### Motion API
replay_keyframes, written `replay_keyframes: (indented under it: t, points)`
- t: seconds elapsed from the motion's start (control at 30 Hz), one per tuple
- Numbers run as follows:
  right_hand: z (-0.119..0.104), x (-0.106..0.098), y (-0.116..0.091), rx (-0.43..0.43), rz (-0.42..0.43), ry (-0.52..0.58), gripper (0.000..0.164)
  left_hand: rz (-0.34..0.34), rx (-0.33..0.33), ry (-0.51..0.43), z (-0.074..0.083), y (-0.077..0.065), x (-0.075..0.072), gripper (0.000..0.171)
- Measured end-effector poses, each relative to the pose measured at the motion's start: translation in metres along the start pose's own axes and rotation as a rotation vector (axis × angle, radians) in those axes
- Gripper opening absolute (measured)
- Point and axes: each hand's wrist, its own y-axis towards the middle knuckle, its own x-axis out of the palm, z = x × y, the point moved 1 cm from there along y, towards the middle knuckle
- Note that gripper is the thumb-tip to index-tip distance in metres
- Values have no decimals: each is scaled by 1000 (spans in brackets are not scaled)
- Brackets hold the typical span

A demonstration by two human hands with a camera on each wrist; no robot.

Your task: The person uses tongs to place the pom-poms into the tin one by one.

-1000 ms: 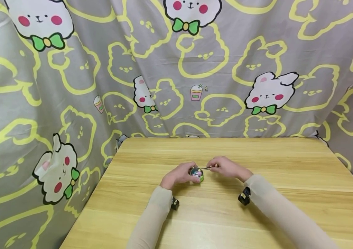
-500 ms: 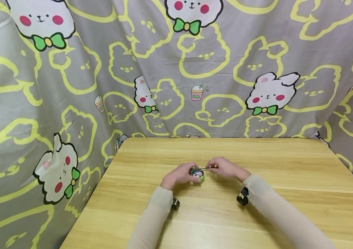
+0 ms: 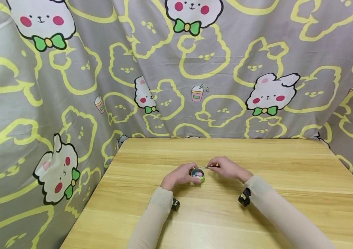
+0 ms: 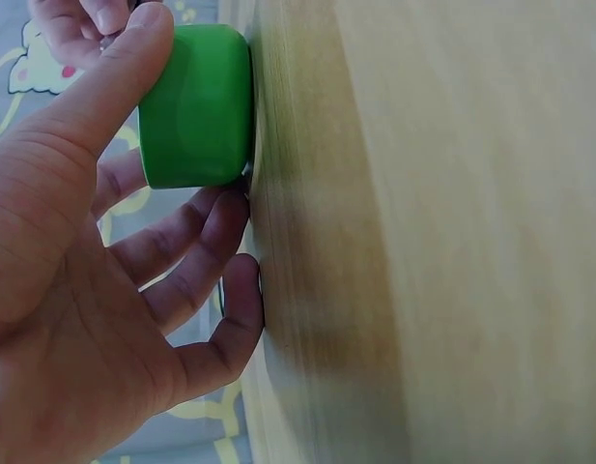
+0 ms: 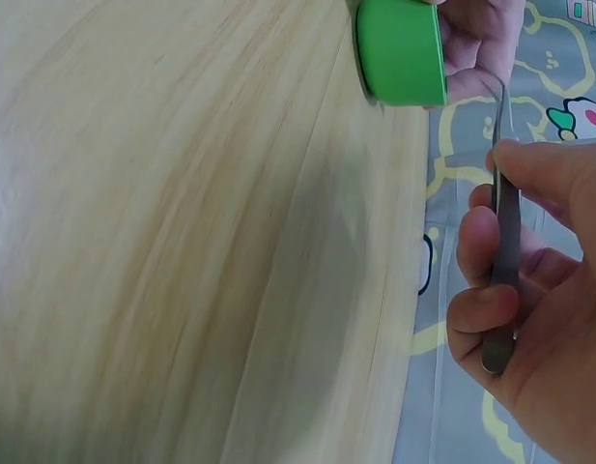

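Observation:
My left hand [image 3: 182,173] holds a small round green container [image 4: 196,106] on the table, thumb on the near side and fingers round the far side. In the head view, small pink and white pieces [image 3: 198,175] show inside its open top. My right hand [image 3: 225,167] grips steel tweezers [image 5: 506,232] between thumb and fingers, with the handle end lying along the palm. Their thin bent tips [image 5: 497,85] point toward the container's rim from the right, close above it. In the left wrist view the container's green wall hides what lies inside.
The wood-grain table [image 3: 226,221] stretches round both hands. A grey curtain [image 3: 213,76] with yellow outlines and bunny faces hangs behind it and along both sides. A black wrist camera [image 3: 244,197] sits on the right wrist, another [image 3: 175,204] on the left.
The tweezers' tips dipped over the container half a second ago and now stand slightly higher at its rim. The right hand has shifted a little to the right; the left hand stays put.

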Motion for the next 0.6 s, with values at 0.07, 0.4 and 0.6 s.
replay_keyframes:
  t: [0.07,0.4,0.6]
  points:
    - [2,-1,-1,0,4,7,13,0,-1,0,0,0,0,39]
    - [14,-13,-15,48,3,5,13,-2,-3,-6,3,-1,1,40]
    - [22,-20,-25,89,18,-36,14,-7,-1,-5,2,-2,0,41]
